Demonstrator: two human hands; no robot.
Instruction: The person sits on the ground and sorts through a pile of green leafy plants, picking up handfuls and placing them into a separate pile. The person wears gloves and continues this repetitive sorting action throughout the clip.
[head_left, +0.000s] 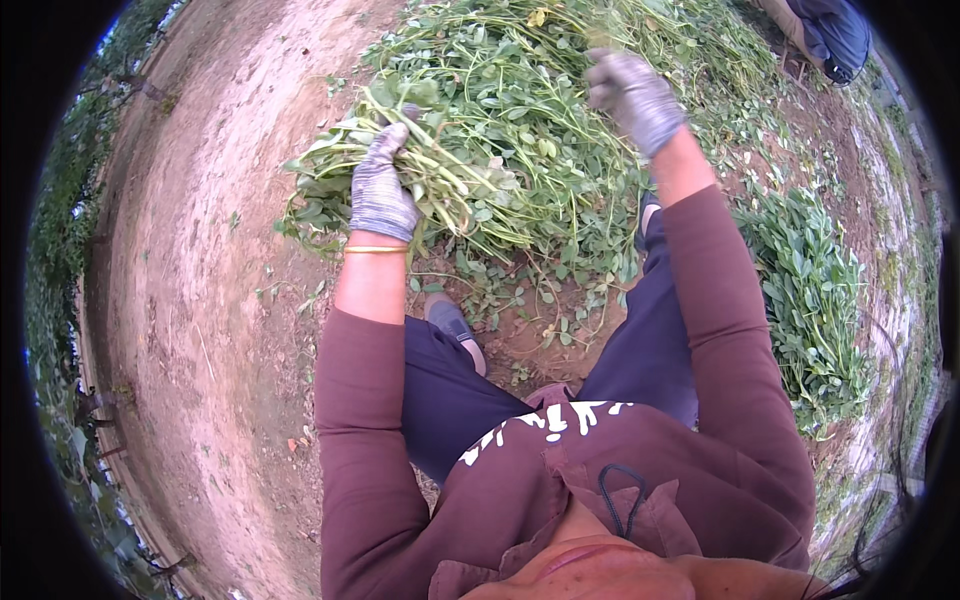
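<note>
My left hand (384, 180), in a grey knit glove, grips a bunch of green leafy stems (442, 176), with the pale stem ends pointing right and leaves to the left. In a matching glove, my right hand (634, 94) is raised over the upper right of a large heap of cut leafy plants (525, 135). Its fingers are curled and blurred by motion; whether a stem is in them I cannot tell. The heap lies on the ground in front of my feet.
A separate pile of leafy bunches (810, 300) lies to the right, beyond my right arm. Bare soil (202, 300) stretches along the left, with shrubs (56, 262) at the far left rim. Another person's dark-clothed leg (832, 34) shows at the upper right. My shoe (450, 319) stands near the heap.
</note>
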